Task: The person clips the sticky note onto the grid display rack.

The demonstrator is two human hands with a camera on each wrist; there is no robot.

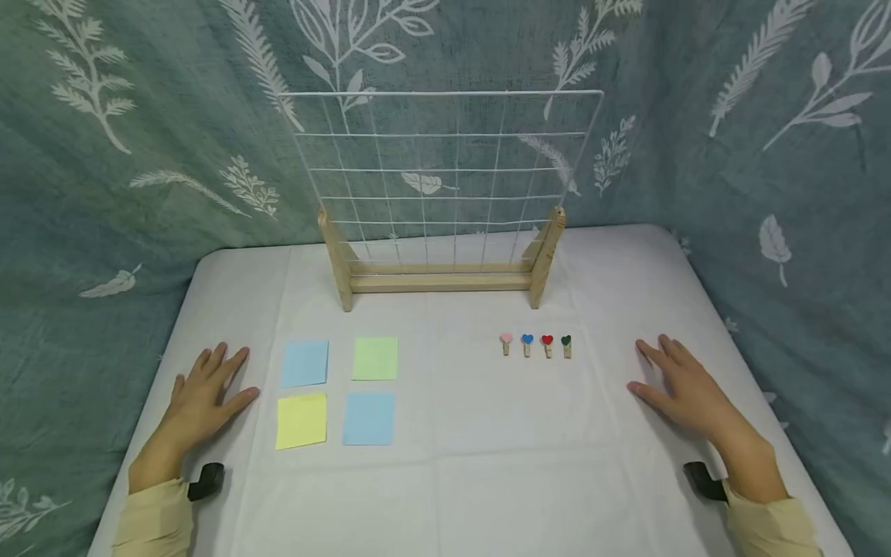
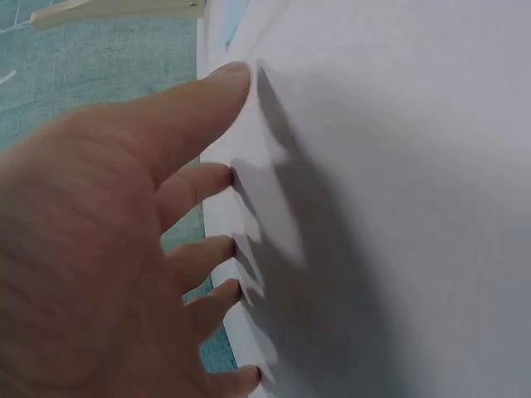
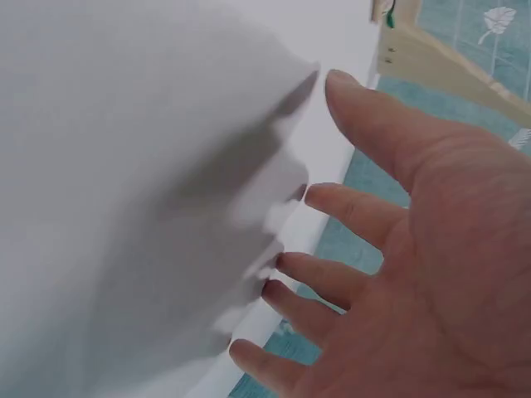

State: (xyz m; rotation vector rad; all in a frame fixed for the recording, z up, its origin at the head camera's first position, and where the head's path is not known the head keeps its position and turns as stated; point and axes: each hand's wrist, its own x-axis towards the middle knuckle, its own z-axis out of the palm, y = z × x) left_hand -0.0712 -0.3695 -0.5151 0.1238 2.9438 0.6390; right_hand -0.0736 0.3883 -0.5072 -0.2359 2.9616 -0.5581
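Observation:
My left hand (image 1: 199, 404) rests with spread fingers on the white cloth at the left, holding nothing. Nearest to it lie square paper notes: a blue one (image 1: 305, 363), a yellow one (image 1: 302, 422), a green one (image 1: 375, 358) and another blue one (image 1: 368, 418). On the right side, my right hand (image 1: 685, 391) also touches the cloth with fingertips apart and nothing in it. To its left stands a row of small wooden clothespins with hearts: pink (image 1: 506, 344), blue (image 1: 527, 345), red (image 1: 547, 346) and dark green (image 1: 567, 346). Both wrist views show fingertips on the cloth.
A white wire grid (image 1: 455, 182) stands upright in a wooden base (image 1: 440, 283) at the back of the table (image 1: 487, 495). Green leaf-patterned fabric (image 1: 696, 170) hangs behind and along both sides. A black device (image 1: 206, 481) sits at the left wrist, another (image 1: 704, 481) at the right.

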